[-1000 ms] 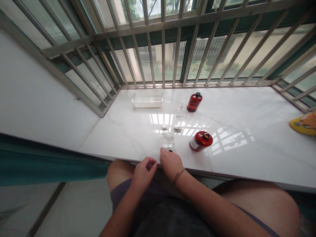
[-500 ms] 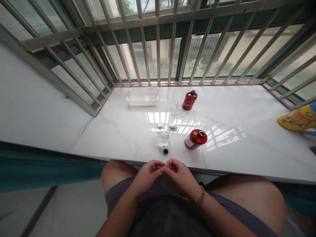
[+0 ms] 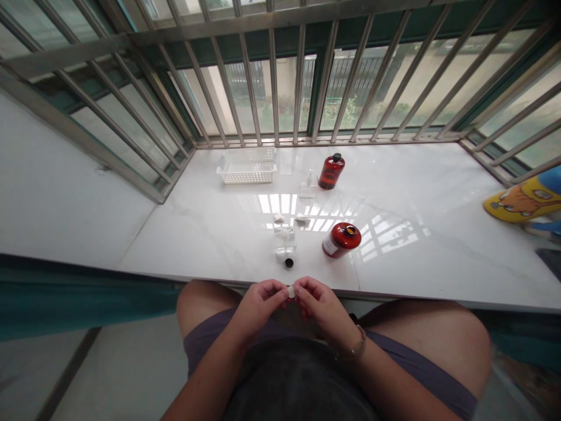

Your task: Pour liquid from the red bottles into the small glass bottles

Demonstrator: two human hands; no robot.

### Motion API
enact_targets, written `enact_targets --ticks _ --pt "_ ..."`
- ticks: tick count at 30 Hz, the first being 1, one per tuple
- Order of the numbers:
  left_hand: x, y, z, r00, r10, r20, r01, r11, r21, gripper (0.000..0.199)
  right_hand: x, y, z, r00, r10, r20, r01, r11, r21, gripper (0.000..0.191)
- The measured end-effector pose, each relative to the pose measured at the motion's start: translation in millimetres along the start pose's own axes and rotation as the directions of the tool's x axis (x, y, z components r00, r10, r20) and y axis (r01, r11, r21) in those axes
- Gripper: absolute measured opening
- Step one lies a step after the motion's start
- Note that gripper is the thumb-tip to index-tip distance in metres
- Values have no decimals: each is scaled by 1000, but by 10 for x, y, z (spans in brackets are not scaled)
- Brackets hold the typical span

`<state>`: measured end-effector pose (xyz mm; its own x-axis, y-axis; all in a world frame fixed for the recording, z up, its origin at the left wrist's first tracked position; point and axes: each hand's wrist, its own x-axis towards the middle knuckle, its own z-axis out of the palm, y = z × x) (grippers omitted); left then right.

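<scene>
Just off the counter's front edge, my left hand and my right hand meet, fingertips closed. Between them they pinch a small whitish piece; its exact kind is unclear. Beyond my hands, a small black cap-like piece sits by a clear container on the counter. To the right stands a red-brown bottle with an uncapped neck and a white label. Two small whitish scraps, a left one and a right one, lie farther back.
A white perforated basket stands at the back left of the white counter. Beside a clear object is a second red-brown bottle, black-capped. At the far right lies a yellow and blue item. Metal window bars rise behind.
A whitish piece now shows between my fingertips, where it was hidden before. My right hand has turned slightly. The whole view has shifted a little; the objects on the counter keep their places.
</scene>
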<state>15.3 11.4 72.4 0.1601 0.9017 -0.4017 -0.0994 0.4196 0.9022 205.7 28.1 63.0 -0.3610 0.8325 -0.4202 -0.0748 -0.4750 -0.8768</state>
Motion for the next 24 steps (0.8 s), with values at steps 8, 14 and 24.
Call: enact_targets --ticks 8,14,24 --pt "128 -95 -133 984 134 -120 -87 938 336 29 1 41 -86 993 -91 -71 72 969 -237 46" --pt "447 -128 -152 881 468 -69 -239 566 789 32 2 20 -205 982 -120 -143 65 939 -337 45" --pt "708 -253 27 824 565 32 -302 390 870 22 74 65 -312 950 -214 -226 99 896 -433 41"
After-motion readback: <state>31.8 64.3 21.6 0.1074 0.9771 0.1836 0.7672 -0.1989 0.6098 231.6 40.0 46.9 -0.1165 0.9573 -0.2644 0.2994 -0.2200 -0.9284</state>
